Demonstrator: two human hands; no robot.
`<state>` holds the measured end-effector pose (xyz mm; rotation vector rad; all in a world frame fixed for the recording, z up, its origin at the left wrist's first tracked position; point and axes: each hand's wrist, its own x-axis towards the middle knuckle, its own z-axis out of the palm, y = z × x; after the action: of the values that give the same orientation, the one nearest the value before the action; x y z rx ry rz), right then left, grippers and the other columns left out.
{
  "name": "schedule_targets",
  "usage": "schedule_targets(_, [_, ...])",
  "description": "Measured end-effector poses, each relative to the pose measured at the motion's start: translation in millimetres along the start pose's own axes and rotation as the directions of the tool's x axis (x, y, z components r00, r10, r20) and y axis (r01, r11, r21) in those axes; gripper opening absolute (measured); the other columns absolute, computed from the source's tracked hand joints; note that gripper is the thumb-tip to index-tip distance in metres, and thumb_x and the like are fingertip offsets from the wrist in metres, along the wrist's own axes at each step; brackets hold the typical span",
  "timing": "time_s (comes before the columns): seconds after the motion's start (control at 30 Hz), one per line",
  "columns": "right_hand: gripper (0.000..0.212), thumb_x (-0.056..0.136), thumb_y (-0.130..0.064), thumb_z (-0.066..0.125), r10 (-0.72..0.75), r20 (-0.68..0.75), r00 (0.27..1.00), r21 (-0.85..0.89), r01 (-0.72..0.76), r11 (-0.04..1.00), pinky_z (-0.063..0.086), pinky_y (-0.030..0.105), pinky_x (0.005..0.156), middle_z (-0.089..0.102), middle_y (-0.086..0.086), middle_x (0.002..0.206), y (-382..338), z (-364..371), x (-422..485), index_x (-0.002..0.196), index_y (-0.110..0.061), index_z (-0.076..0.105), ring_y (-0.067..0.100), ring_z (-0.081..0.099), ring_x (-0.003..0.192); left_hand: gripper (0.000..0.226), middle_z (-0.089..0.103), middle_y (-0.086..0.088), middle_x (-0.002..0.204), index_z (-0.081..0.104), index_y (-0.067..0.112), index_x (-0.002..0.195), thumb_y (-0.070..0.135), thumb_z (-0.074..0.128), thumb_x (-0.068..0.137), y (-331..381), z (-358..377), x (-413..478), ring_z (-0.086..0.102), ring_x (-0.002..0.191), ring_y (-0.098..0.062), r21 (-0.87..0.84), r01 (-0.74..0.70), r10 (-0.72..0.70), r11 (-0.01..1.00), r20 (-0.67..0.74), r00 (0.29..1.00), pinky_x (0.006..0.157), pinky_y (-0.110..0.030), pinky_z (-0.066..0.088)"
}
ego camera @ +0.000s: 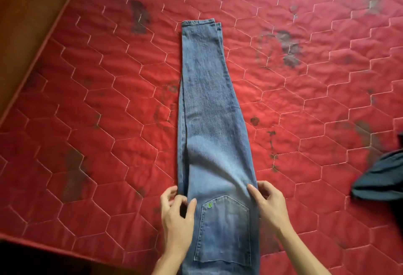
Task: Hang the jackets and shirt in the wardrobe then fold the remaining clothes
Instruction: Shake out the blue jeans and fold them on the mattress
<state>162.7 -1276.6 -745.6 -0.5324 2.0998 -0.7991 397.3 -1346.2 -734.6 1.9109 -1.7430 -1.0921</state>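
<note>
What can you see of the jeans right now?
The jeans are faded blue denim, folded lengthwise with one leg over the other, lying flat on the red quilted mattress, hems at the far end. A back pocket with a small green mark faces up. The left hand and right hand pinch the side edges.

jeans [209,108] run down frame center on the mattress [87,100], hands [176,211] at lower edges, another garment [379,178] far right

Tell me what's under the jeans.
The jeans lie folded leg on leg on the red mattress. The lower leg peeks out along the left edge; anything else beneath is covered.
</note>
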Motion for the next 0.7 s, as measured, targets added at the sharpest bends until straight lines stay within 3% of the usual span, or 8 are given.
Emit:
schedule_targets(0.1, [0.006,0.094,-0.023,0.067,0.021,0.011,1.0,0.079,-0.021,0.997,0.053,0.032,0.083,0.074,-0.009,0.092,8.2,13.2,-11.3,0.097,-0.025,0.071,0.01,0.069,0.09,0.01,0.066,0.014,0.09,0.054,0.039,0.089,0.04,0.063,0.093,-16.4,-6.7,-31.4,0.064,0.09,-0.008,-0.151,0.19,-0.194,0.97,-0.013,0.981,0.079,-0.038,0.048])
schedule_targets(0.17, [0.005,0.094,-0.024,0.066,0.025,-0.018,1.0,0.049,-0.024,0.998,0.052,0.033,0.089,0.073,-0.011,0.095,15.4,21.4,-15.7,0.098,-0.025,0.069,0.008,0.067,0.095,0.042,0.069,0.01,0.077,0.053,0.039,0.093,0.078,0.047,0.08,-36.9,-5.1,-39.2,0.066,0.083,-0.011,-0.168,0.321,-0.312,0.932,0.078,0.947,0.076,-0.035,0.047])
schedule_targets(0.23, [0.01,0.093,-0.028,0.067,0.028,-0.096,0.995,0.01,-0.028,1.0,0.051,0.036,0.093,0.069,-0.008,0.099,21.8,26.0,-20.5,0.102,-0.024,0.066,0.009,0.065,0.095,0.074,0.062,0.01,0.063,0.057,0.03,0.086,0.097,0.034,0.063,-52.3,-3.4,-39.3,0.059,0.068,-0.009,-0.096,0.319,-0.301,0.943,0.164,0.939,0.068,-0.03,0.044])
schedule_targets(0.37, [0.044,0.086,-0.042,0.072,0.058,-0.189,0.98,-0.114,-0.081,0.99,0.047,0.04,0.096,0.06,0.001,0.108,53.2,29.0,-39.8,0.12,-0.016,0.06,0.02,0.057,0.103,0.05,0.069,0.014,0.091,0.063,0.02,0.09,0.069,0.06,0.081,-76.9,-1.8,-43.5,0.059,0.092,-0.007,0.034,0.252,-0.246,0.967,0.377,0.893,0.08,-0.03,0.049])
schedule_targets(0.4, [0.049,0.085,-0.046,0.072,0.071,-0.174,0.982,-0.137,-0.096,0.986,0.048,0.04,0.095,0.06,0.002,0.11,61.7,30.2,-50.2,0.122,-0.016,0.059,0.02,0.058,0.104,0.052,0.069,0.014,0.091,0.063,0.018,0.09,0.069,0.059,0.081,-85.6,-3.4,-47.6,0.061,0.089,-0.005,0.052,0.213,-0.216,0.976,0.397,0.892,0.079,-0.03,0.05])
schedule_targets(0.47, [0.05,0.085,-0.046,0.072,0.132,-0.123,0.984,-0.133,-0.148,0.98,0.047,0.035,0.089,0.061,0.002,0.109,74.2,30.3,-76.7,0.122,-0.015,0.059,0.018,0.059,0.1,0.06,0.056,0.011,0.065,0.054,0.009,0.077,0.069,0.058,0.081,-97.1,-9.9,-64.1,0.049,0.062,-0.004,-0.018,0.2,-0.183,0.98,0.333,0.925,0.061,-0.03,0.041])
schedule_targets(0.57, [0.038,0.086,-0.038,0.074,0.182,-0.054,0.982,-0.1,-0.186,0.977,0.04,0.029,0.079,0.065,-0.005,0.095,91.0,29.5,-116.2,0.113,-0.017,0.06,0.015,0.061,0.09,0.048,0.034,0.003,0.053,0.042,0.009,0.067,0.044,0.063,0.092,-99.0,-17.8,-92.8,0.029,0.054,-0.009,-0.22,0.279,-0.232,0.935,0.216,0.948,0.053,-0.03,0.025])
schedule_targets(0.7, [0.03,0.087,-0.041,0.072,0.201,-0.032,0.979,-0.138,-0.204,0.969,0.042,0.03,0.079,0.066,-0.008,0.091,107.9,32.7,-146.4,0.103,-0.017,0.062,0.018,0.064,0.095,0.032,0.066,0.002,0.067,0.059,0.018,0.08,0.048,0.06,0.092,-117.0,-20.8,-121.3,0.059,0.066,-0.015,-0.158,0.326,-0.286,0.932,0.231,0.93,0.063,-0.034,0.044])
